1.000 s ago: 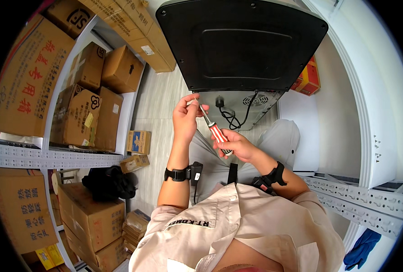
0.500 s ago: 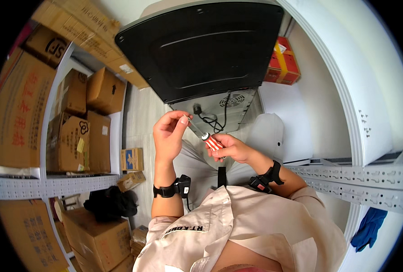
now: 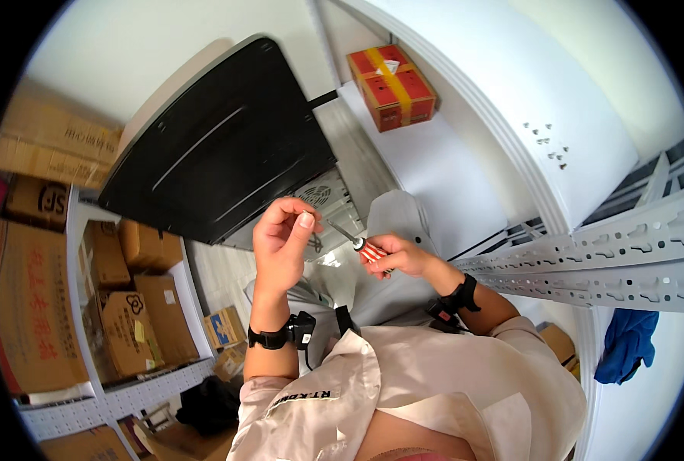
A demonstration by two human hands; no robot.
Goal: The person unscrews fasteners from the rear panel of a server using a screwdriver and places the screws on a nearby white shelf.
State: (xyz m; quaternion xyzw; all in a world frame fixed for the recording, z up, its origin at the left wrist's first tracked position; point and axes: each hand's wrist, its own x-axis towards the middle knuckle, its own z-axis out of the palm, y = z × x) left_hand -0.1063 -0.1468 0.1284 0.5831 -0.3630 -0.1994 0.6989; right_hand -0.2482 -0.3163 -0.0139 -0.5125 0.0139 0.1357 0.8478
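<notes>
My right hand (image 3: 397, 256) is closed round the red-and-white striped handle of a screwdriver (image 3: 371, 250), its metal shaft pointing up and left. To its left, my left hand (image 3: 280, 242) is raised, thumb and forefinger pinched together. Whatever sits in that pinch is too small to name. The screwdriver's tip ends a short way from the left fingers, apart from them. Beyond both hands stands an appliance with a large black panel (image 3: 227, 146) and a grey back with a round vent (image 3: 313, 195).
Several small screws (image 3: 543, 140) lie on a white shelf (image 3: 588, 169) at the right. A red box with yellow tape (image 3: 394, 88) rests on a lower white surface. Cardboard boxes (image 3: 154, 319) fill the left rack. A blue cloth (image 3: 626, 346) hangs at the lower right.
My view has swung right, so the appliance sits further left and the shelf with screws shows more fully. The screwdriver's tip has come away from my left fingers.
</notes>
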